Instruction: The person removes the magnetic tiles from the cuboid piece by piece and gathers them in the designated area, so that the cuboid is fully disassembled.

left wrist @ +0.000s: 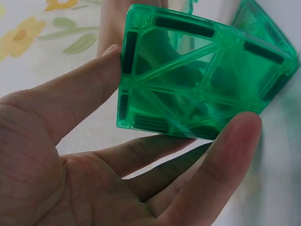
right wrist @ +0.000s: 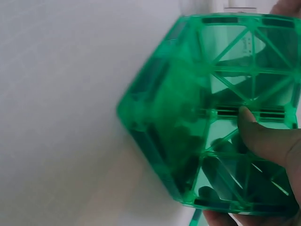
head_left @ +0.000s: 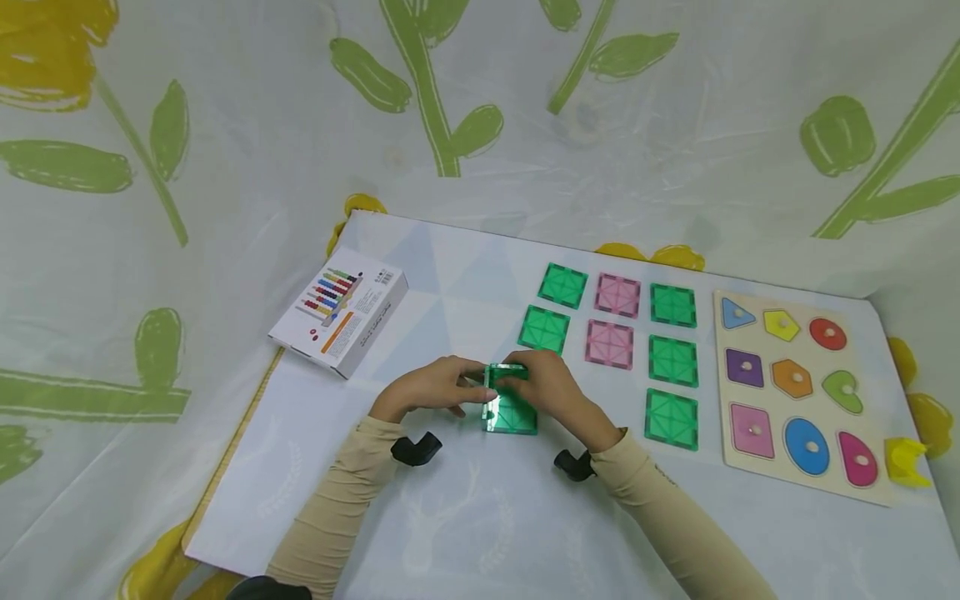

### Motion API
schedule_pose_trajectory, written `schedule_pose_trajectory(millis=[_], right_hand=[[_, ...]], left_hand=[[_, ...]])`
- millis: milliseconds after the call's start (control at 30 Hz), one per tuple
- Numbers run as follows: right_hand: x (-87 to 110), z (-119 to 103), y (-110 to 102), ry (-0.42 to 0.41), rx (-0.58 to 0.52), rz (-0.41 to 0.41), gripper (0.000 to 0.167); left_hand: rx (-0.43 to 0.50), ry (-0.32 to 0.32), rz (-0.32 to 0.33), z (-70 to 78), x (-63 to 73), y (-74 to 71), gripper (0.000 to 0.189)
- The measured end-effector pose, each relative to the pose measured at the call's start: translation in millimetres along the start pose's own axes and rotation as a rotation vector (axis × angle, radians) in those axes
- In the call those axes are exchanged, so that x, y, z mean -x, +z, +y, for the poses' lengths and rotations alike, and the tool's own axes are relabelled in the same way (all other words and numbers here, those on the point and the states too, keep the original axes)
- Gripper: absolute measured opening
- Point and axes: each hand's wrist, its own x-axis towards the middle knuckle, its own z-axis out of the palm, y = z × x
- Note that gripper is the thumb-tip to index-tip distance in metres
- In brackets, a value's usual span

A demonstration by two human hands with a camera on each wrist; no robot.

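Note:
My left hand [head_left: 437, 387] and right hand [head_left: 551, 385] meet at a small structure of translucent green magnetic tiles [head_left: 514, 414] near the middle of the table. One tile lies flat on the tabletop, with others standing up from its edges. In the left wrist view, an upright green tile [left wrist: 188, 89] sits between the left index finger and thumb. Two upright tiles join at a seam in the right wrist view. The right thumb [right wrist: 263, 136] presses at that seam, while other fingers of that hand show behind and below the lower tile [right wrist: 249, 174].
Separate green tiles [head_left: 672, 362] and pink tiles [head_left: 610, 344] lie in columns beyond and right of the hands. A wooden shape puzzle board [head_left: 810, 333] lies at the right, beside a yellow piece [head_left: 906, 462]. A white box with a bead-abacus picture [head_left: 341, 312] lies at the left.

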Motion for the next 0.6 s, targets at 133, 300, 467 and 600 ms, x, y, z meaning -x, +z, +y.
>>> schedule_pose_trajectory(millis=[133, 300, 467, 600], right_hand=[[-1.3, 1.9, 3.0, 0.001, 0.003, 0.01, 0.024], [-2.2, 3.7, 4.5, -0.005, 0.005, 0.02, 0.021], [-2.7, 3.5, 3.8, 0.007, -0.003, 0.022, 0.019], [-3.1, 4.2, 4.0, 0.015, -0.006, 0.023, 0.019]], left_hand=[[0.008, 0.015, -0.01, -0.3, -1.4, -0.6, 0.062], [0.029, 0.013, -0.012, 0.4, -0.5, -0.9, 0.061], [0.046, 0.011, -0.013, 0.8, -0.1, -1.1, 0.058], [0.034, 0.006, -0.013, 0.2, -0.6, -1.0, 0.059]])
